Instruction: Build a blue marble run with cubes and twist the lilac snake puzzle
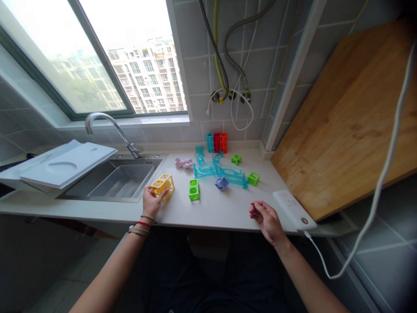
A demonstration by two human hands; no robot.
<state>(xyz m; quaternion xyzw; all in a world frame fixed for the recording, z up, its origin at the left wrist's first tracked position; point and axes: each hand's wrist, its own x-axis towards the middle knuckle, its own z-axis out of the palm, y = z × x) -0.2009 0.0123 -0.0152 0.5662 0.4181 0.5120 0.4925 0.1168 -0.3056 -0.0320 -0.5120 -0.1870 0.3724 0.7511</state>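
Head view: yellow frame point(167, 179) is held by the left hand point(153, 203) over the counter point(182, 215), just beside the sink point(157, 167).
Its near side is gripped between thumb and partly closed fingers; the step in hand is judged to be handling this piece, and by its thin bars a light grip seems called for. The right hand point(267, 221) is loosely curled, nothing being seen in it, though a small hidden thing cannot be excluded. Between the hands, any crossing would be obstructed by the green pair point(194, 194) and purple block point(221, 183); teal pieces point(239, 177) are spread behind.
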